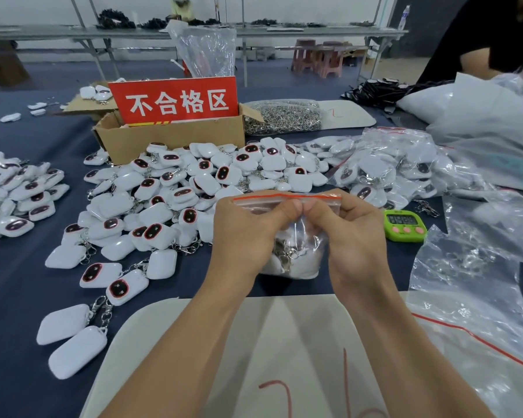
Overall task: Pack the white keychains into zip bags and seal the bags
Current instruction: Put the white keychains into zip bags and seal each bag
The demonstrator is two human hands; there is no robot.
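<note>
Sealing step, by the look of it. Both hands hold one small zip bag [296, 236] up off the dark blue tablecloth [18, 297], just in front of the loose white keychains [175, 188] heaped before the cardboard box [151, 140] with the red sign [175, 99]. Left hand [248, 233] and right hand [354, 236] both pinch the bag just under its red zip strip [287, 197], thumbs almost touching at the middle, other fingers curled behind the film. The load, a white keychain with its metal clasp [284, 254], sits at the bottom of the bag, below the thumbs and between the two palms. To do it well: keep the clasp and chain down, clear of the strip, so nothing gets caught in the track; press from the middle and slide the pinches outward to each corner; push trapped air out first. Can't tell if the track is already mated anywhere, the strip looks wavy on the left end. Sealed bags [384, 164] piled right of the box, green timer [405, 226] just right of the right hand.
</note>
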